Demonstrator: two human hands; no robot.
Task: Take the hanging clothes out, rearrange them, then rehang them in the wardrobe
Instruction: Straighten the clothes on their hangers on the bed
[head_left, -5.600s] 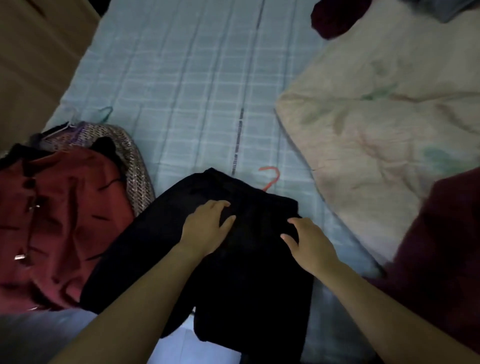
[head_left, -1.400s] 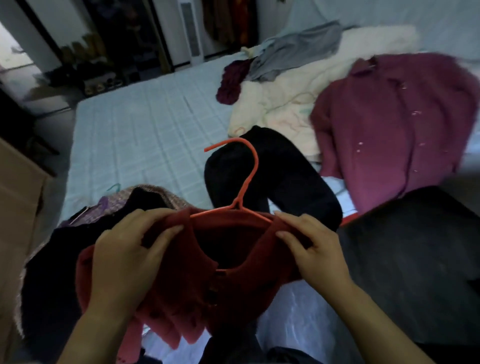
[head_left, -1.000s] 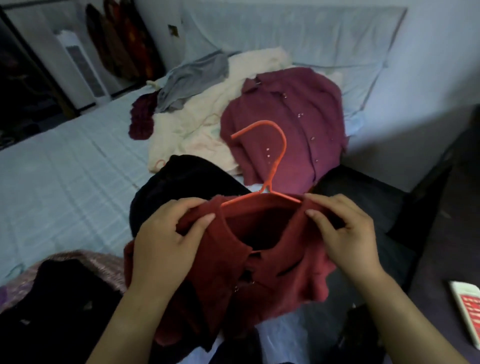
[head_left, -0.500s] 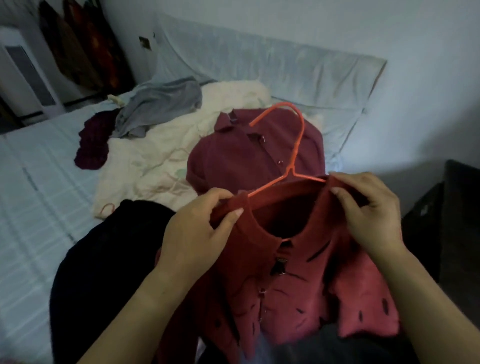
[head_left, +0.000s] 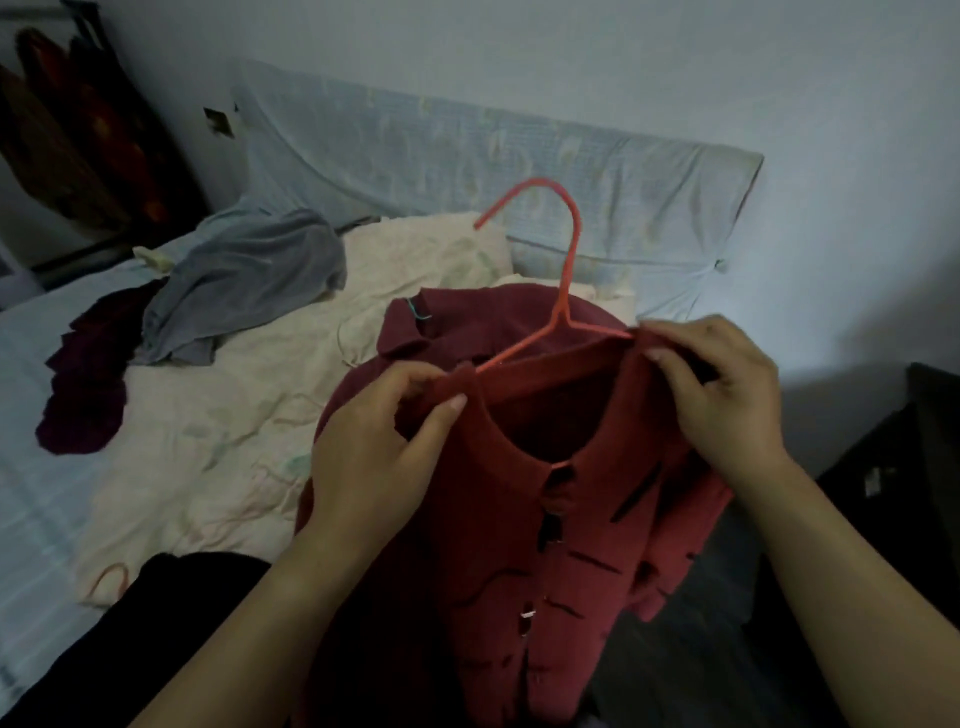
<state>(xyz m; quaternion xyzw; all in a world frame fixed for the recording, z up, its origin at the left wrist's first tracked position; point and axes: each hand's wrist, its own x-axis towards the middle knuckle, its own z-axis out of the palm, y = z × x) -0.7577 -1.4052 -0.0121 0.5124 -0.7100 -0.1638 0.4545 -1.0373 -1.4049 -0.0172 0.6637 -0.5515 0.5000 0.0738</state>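
Behind, pale bed (head_left: 47, 499) strewn with clothes, bluish wall (head_left: 675, 67) beyond.

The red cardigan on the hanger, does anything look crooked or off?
Yes. The red cardigan sits unevenly on the orange hanger, which is tilted. Both hands, left hand and right hand, pinch its shoulders.

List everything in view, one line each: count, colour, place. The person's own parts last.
red cardigan: 1, red with dark marks, held up on the hanger
hanger: 1, orange, inside the cardigan's shoulders
maroon shirt: 1, dark red, on the bed behind the cardigan
cream quilt: 1, cream, on the bed
grey garment: 1, grey, on the quilt
purple garment: 1, dark purple, on the bed, left
black garment: 1, black, lower left
pillow: 1, pale blue, against the wall
left hand: 1, grip on the cardigan's shoulder
right hand: 1, grip on the other shoulder
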